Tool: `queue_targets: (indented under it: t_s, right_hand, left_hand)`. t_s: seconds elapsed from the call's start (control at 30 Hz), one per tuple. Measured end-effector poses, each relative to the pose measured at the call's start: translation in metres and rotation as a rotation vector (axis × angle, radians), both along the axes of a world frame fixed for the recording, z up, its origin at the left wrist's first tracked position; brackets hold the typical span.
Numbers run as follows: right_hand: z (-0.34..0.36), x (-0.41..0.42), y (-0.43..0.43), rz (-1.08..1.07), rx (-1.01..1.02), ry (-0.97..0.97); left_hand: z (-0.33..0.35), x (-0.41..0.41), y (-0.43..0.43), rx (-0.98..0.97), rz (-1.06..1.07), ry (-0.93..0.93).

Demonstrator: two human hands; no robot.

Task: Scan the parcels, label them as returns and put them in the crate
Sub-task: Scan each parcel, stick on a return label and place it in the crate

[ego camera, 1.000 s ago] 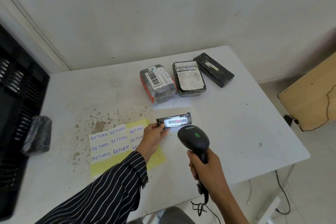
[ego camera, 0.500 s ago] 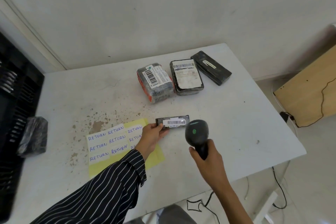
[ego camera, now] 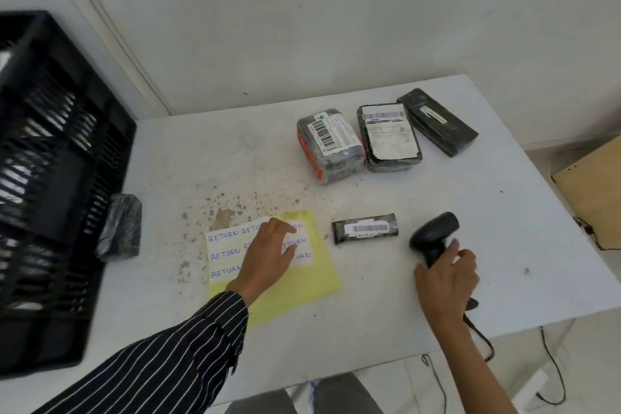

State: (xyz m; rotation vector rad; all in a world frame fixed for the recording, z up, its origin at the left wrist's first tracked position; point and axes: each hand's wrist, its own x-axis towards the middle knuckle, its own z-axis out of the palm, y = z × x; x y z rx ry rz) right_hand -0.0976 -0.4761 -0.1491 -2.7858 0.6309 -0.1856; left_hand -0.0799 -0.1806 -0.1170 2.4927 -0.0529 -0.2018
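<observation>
- Change: the small parcel [ego camera: 365, 228], held up to the scanner [ego camera: 433, 237] a moment before, lay flat on the desk [ego camera: 487, 212], barcode up. The left hand [ego camera: 268, 254] had let it go and crossed to the label sheet [ego camera: 232, 247]. The scanner had swung off to the right.
- Left hand: striped sleeve, fingers loosely spread and resting on the RETURN stickers. No sticker visibly pinched.
- Right hand [ego camera: 448, 279]: curled round the scanner's handle, the head turned away from the small parcel.
- Label sheet: white handwritten stickers on yellow backing, just left of the small parcel.
- Wrapped parcel [ego camera: 119, 227]: dark, on the desk against the outside of the crate [ego camera: 50, 178].
- Crate: black, slatted, far left. Contents could not be told.
- Far row: orange-edged parcel [ego camera: 331, 144], white-labelled parcel [ego camera: 389, 136] and long black parcel [ego camera: 437, 121], side by side.
- Step, as judged: scanning done for the small parcel, labelling begun. The next move called for lifting one sticker by a corner and pressing it on clear of the barcode.
</observation>
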Motion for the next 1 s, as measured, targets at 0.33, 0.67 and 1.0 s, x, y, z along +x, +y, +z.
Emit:
queue_targets:
  t_s: [0.33, 0.67, 1.0]
  right_hand:
    - [0.002, -0.020, 0.138, 0.641, 0.544, -0.014]
    - [-0.019, -0.014, 0.209, 0.553, 0.301, -0.041]
    - [-0.021, 0.004, 0.226, 0.584, 0.153, -0.059]
  left_hand:
    - [-0.052, -0.034, 0.070, 0.390, -0.404, 0.101]
    - [-0.058, -0.031, 0.089, 0.380, -0.477, 0.035]
    - [-0.060, -0.033, 0.091, 0.427, -0.491, 0.039]
